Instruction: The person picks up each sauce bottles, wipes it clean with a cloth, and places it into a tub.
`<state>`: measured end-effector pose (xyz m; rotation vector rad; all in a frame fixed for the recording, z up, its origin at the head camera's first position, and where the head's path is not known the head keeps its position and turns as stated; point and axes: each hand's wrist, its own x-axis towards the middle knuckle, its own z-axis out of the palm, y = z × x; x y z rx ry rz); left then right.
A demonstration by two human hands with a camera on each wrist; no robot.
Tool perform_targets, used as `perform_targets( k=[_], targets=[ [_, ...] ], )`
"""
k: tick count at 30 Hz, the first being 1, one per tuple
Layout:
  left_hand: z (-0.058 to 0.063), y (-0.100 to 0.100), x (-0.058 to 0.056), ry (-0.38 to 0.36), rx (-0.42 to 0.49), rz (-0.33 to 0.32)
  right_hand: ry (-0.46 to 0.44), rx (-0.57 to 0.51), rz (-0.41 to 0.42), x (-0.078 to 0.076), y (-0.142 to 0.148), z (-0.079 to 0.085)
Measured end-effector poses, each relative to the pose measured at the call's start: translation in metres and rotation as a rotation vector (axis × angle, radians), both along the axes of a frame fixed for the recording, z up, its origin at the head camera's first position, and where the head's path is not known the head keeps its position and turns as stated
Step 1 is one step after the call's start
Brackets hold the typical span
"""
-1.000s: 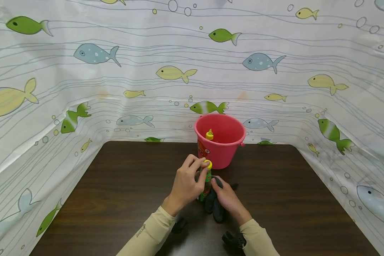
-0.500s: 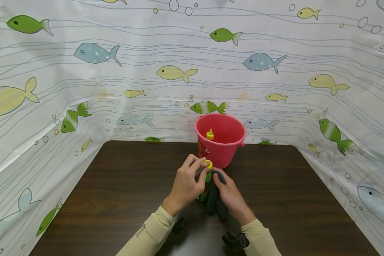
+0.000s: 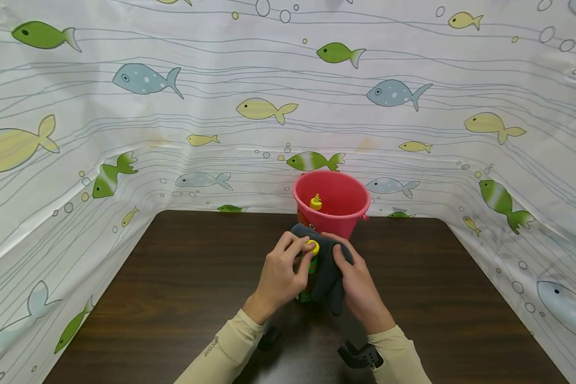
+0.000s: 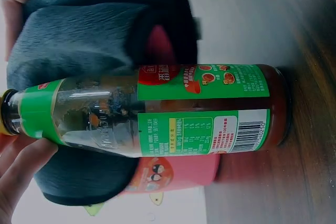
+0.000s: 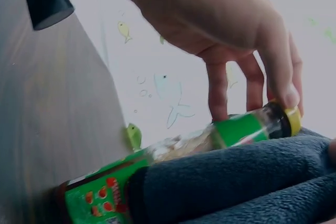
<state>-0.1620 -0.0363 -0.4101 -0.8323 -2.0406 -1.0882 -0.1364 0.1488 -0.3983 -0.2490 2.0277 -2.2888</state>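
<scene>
My left hand [image 3: 282, 271] pinches the yellow cap and neck of a glass ketchup bottle [image 4: 205, 106]. The bottle stands upright on the table, nearly empty, with red sauce at its base and smears inside. Its green label carries food pictures and a barcode. A dark grey-blue cloth [image 3: 327, 266], folded over, is gripped by my right hand [image 3: 362, 288]. In the left wrist view the cloth passes behind the bottle and shows on both sides of its upper part. The right wrist view has the cloth [image 5: 236, 182] lying along the bottle's side.
Just behind the hands stands a pink bucket [image 3: 333, 224] holding a bottle with a yellow nozzle top [image 3: 316, 202]. A dark wooden table [image 3: 197, 266] spreads to both sides. White fish-print sheeting [image 3: 269, 64] walls in the back and sides.
My right hand has moved up and slightly right, raising the cloth from low beside the bottle to behind its neck. My left hand keeps the same hold.
</scene>
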Motion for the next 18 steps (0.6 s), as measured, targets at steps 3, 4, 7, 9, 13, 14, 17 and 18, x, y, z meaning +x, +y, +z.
perform_targets(
  k=[3, 4, 7, 9, 13, 14, 17, 18],
  targets=[
    [-0.001, 0.001, 0.000, 0.012, -0.002, 0.006, 0.035, -0.047, -0.030, 0.003, 0.001, 0.004],
    [-0.001, 0.001, -0.001, 0.016, -0.001, 0.007, 0.043, -0.059, -0.044, 0.003, 0.001, 0.005],
    [-0.001, 0.001, -0.001, 0.024, 0.003, 0.010, 0.053, -0.095, -0.082, 0.006, 0.002, 0.006],
    [-0.001, 0.001, -0.001, 0.025, 0.003, 0.009, 0.045, -0.116, -0.093, 0.007, 0.002, 0.006],
    [-0.001, 0.000, 0.000, 0.019, -0.001, 0.009, 0.036, -0.117, -0.093, 0.011, 0.004, 0.005],
    [-0.001, 0.000, 0.000, 0.018, -0.003, 0.009, 0.030, -0.116, -0.092, 0.011, 0.004, 0.004],
    [-0.002, 0.000, 0.000, 0.012, -0.005, 0.007, 0.016, -0.109, -0.087, 0.014, 0.005, 0.001],
    [-0.002, -0.001, 0.000, 0.011, -0.005, 0.006, 0.014, -0.106, -0.082, 0.015, 0.004, 0.000]
  ],
)
